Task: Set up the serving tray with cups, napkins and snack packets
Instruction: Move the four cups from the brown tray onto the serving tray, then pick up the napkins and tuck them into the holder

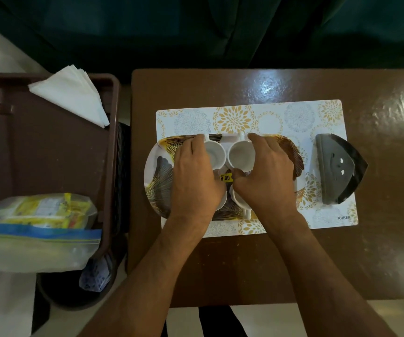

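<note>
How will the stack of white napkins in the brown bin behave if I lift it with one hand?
The napkins look thin and soft, so probably floppy and very light. Their fanned edges suggest loose sheets that may slide apart. One corner overhangs the brown bin rim, giving an easy pinch point.

A mat (256,117) lies on the table (269,263). A tray (158,164) sits on the left part of the mat, with a napkin holder (337,169) just right of it, also on the mat. On the tray, two cups stand side by side at the far side: the left cup (215,153) and the right cup (241,154). Two more cups sit nearer, largely hidden under the left hand (193,176) and right hand (266,176). Left of the table stands a bin (50,147), with napkins (74,96) at its far end and a bag of snack packets (38,229) at its near end.
</note>
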### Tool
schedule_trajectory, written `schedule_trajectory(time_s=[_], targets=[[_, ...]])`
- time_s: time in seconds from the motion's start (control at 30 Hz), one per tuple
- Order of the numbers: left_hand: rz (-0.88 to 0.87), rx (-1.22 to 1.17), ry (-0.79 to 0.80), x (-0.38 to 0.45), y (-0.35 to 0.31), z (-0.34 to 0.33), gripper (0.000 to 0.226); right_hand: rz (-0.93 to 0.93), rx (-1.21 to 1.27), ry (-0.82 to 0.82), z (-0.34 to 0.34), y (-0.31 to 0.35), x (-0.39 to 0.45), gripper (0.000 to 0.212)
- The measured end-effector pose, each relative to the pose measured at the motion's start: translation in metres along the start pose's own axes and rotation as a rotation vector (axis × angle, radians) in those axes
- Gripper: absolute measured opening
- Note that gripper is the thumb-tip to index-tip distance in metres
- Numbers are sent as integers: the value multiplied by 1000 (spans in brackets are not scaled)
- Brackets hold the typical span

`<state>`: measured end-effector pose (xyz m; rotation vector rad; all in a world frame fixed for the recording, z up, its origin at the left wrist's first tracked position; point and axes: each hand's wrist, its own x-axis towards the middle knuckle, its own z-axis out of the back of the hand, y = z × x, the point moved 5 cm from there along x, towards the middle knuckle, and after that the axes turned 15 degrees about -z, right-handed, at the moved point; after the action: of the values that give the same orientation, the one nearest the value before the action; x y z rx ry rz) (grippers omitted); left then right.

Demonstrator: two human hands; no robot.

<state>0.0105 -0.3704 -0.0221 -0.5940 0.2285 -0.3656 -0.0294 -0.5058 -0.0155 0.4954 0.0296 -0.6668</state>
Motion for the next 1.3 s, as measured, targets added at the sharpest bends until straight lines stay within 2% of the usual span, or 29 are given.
schedule_trajectory(time_s=[0.17,0.47,0.8,0.9,1.13,1.3], targets=[[65,12,-20,-3,5,-3,75,-28,0,17,-5,1,-2,70],[58,4,6,1,8,-4,76,-45,6,0,-6,0,-4,67],[47,-33,18,0,8,-1,81,-67,-31,0,-3,4,-7,78],[34,-49,-23,-2,10,7,75,-69,-43,-13,-1,8,-8,81],[5,-58,-183,1,39,55,57,10,-3,-144,-1,49,-13,62],[33,-12,-252,9,89,101,50,94,26,-114,-21,103,-14,52]])
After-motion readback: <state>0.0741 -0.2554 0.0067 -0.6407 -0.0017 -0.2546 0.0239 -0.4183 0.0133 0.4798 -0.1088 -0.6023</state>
